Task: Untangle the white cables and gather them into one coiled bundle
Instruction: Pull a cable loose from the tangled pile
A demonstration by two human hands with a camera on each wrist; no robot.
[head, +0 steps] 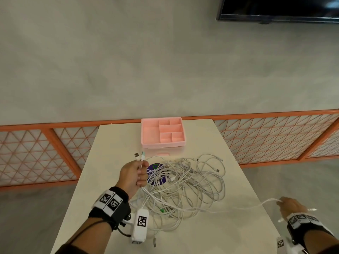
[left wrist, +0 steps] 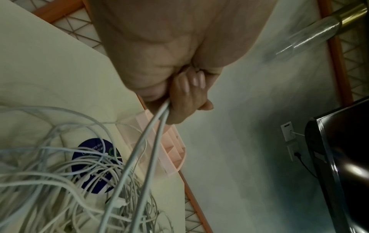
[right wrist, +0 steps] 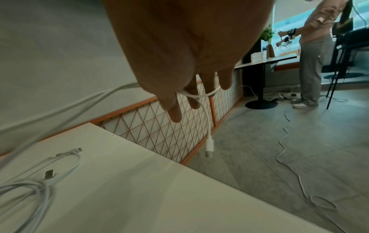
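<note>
A loose tangle of white cables (head: 185, 186) lies in the middle of the white table (head: 211, 235), partly over a round purple sticker (head: 153, 168). My left hand (head: 135, 176) is raised at the tangle's left side and grips two cable ends, whose plugs (head: 139, 156) stick up above the fist. In the left wrist view both strands (left wrist: 147, 141) run from the curled fingers (left wrist: 185, 97) down into the pile. My right hand (head: 289, 206) is past the table's right edge and pinches one cable (head: 247, 207) stretched out from the tangle. Its plug (right wrist: 209, 145) hangs below the fingers.
A pink compartment organizer (head: 145, 132) stands at the table's far end. An orange lattice fence (head: 266, 136) runs behind the table, and a dark screen (head: 278, 8) hangs on the wall. In the right wrist view another person (right wrist: 313, 63) stands far off, and a cable (right wrist: 289, 157) trails on the floor.
</note>
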